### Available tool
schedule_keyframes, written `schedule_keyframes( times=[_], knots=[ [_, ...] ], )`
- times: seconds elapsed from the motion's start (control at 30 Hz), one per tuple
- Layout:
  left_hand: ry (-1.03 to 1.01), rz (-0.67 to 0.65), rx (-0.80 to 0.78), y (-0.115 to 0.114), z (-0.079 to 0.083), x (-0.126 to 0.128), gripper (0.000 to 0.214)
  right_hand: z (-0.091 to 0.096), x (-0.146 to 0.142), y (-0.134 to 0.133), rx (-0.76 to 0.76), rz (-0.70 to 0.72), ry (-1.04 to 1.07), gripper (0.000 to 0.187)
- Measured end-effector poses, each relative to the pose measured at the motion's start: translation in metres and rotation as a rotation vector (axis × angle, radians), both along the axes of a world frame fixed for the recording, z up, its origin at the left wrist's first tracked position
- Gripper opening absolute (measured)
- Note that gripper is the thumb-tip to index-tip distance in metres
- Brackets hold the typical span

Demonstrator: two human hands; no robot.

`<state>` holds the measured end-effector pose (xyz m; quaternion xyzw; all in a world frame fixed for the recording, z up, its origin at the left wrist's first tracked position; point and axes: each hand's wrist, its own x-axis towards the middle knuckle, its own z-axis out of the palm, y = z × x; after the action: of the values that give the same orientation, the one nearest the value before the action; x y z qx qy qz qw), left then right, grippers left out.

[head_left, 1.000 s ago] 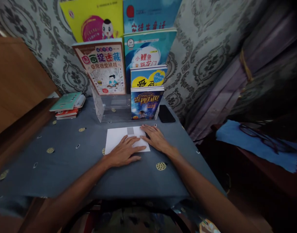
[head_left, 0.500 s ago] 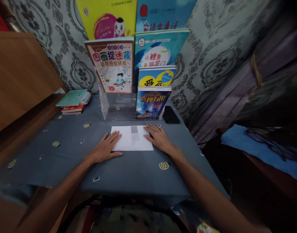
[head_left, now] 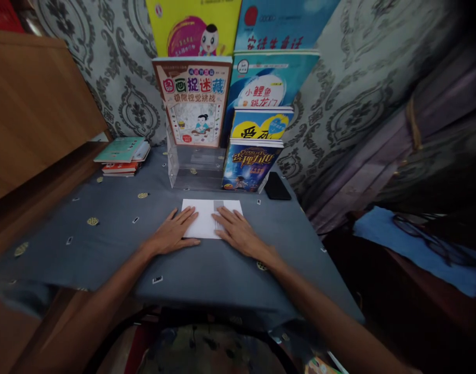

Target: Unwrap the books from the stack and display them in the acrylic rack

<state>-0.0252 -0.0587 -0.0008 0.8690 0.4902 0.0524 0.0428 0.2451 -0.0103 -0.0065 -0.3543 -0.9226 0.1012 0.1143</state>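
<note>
Left hand and right hand lie palm down, fingers extended and slightly spread, neither closed around anything. Beneath them is the bench, covered in grey-blue printed cloth. Toward its back stands a clear rack holding upright books, with a small pile of books farther left. White paper lies flat in front of the rack, left fingers over its left end, right hand across its right half. Right of the rack rests a black phone.
</note>
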Motion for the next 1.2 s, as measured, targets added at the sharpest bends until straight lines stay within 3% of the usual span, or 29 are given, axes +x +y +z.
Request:
schedule_keyframes(
  times=[0.23,0.53,0.73,0.9,1.07,1.2],
  knots=[
    [0.03,0.029,0.073,-0.002,0.003,0.005,0.077,0.0,0.021,0.033,0.009,-0.185,-0.054,0.056],
    [0.308,-0.097,0.123,-0.019,0.027,0.04,0.041,0.008,0.017,0.022,0.024,-0.22,-0.052,0.056],
    [0.388,-0.166,0.048,-0.029,0.044,0.071,0.068,0.008,0.024,0.016,0.057,-0.206,0.009,0.053],
    [0.492,-0.133,0.081,-0.027,0.049,0.093,0.071,0.005,0.028,0.019,0.046,-0.188,0.169,0.046],
    [0.402,-0.091,0.076,-0.021,0.049,0.085,0.05,0.011,0.034,0.02,-0.102,-0.167,0.426,0.043],
    [0.097,0.049,-0.036,-0.015,0.055,0.062,0.024,0.02,0.041,0.02,-0.318,-0.211,0.584,0.058]
  ],
)
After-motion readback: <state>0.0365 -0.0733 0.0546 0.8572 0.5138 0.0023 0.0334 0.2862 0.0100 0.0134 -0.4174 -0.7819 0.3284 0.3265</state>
